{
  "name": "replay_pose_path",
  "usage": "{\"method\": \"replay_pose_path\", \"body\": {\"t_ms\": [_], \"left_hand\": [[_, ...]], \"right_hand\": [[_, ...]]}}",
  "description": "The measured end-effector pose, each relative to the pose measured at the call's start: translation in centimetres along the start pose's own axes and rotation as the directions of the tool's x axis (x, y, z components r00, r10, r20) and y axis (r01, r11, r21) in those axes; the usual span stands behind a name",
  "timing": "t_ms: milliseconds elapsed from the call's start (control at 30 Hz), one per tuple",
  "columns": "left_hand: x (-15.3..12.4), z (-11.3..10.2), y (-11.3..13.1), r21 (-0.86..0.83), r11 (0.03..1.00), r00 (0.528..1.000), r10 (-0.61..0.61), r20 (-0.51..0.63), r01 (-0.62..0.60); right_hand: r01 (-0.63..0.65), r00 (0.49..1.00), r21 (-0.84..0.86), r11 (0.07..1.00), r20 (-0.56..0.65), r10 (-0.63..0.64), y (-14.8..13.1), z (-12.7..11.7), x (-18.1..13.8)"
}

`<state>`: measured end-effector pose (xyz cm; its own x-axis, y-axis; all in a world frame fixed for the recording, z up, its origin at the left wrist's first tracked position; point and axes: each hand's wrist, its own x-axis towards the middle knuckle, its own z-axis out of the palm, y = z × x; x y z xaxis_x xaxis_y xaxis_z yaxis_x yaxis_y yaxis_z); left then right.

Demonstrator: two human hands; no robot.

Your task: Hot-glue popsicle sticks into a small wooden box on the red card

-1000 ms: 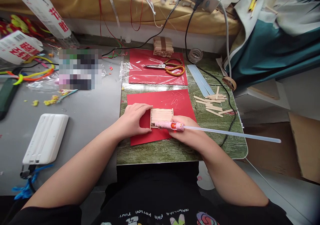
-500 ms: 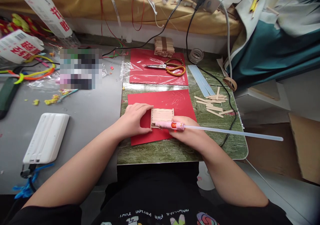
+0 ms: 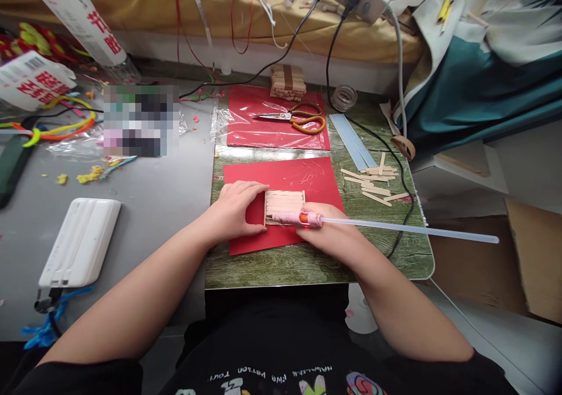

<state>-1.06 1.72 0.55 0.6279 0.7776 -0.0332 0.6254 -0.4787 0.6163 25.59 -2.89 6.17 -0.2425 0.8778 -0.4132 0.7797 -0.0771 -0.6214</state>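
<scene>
A small panel of wooden craft sticks (image 3: pixel 285 201) with raised side strips lies on red paper (image 3: pixel 246 243). My left hand (image 3: pixel 237 210) grips its left side, thumb at the near corner and fingers at the far one. In my right hand (image 3: pixel 322 225) is a pink hot glue gun (image 3: pixel 292 218), partly hiding the panel's near edge. The nozzle points left, at the near left corner of the panel; whether it touches is too small to tell. A long translucent glue stick (image 3: pixel 408 229) sticks out of the gun's back to the right. Fine glue strings (image 3: pixel 309 172) mark the paper.
Scissors (image 3: pixel 302 118) rest on plastic-wrapped red paper (image 3: pixel 246 131), near a bundle of craft sticks (image 3: pixel 287 83). Glue sticks (image 3: pixel 352 140), loose craft sticks (image 3: pixel 377 190) and a black cable (image 3: pixel 406 219) are at the right. A white power bank (image 3: pixel 81 240) lies left.
The glue gun has tilted very slightly, and the rear end of its glue stick sits a little higher. My left hand and the panel hold still.
</scene>
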Motion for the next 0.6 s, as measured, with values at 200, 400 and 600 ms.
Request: {"method": "replay_pose_path", "body": {"t_ms": [200, 400, 600], "left_hand": [[0.0, 0.1, -0.1, 0.013, 1.0, 1.0, -0.003, -0.001, 0.003], [0.0, 0.0, 0.0, 0.021, 1.0, 1.0, -0.006, 0.003, 0.006], [0.0, 0.2, -0.1, 0.027, 1.0, 1.0, -0.003, -0.002, 0.003]], "right_hand": [[-0.024, 0.999, 0.073, 0.997, -0.036, 0.027, 0.0, 0.1, 0.2], [-0.037, 0.999, 0.147, 0.989, -0.005, 0.038, -0.2, 0.0, 0.2], [-0.043, 0.998, 0.111, 0.993, -0.036, 0.047, -1.0, -0.1, 0.5]]}}
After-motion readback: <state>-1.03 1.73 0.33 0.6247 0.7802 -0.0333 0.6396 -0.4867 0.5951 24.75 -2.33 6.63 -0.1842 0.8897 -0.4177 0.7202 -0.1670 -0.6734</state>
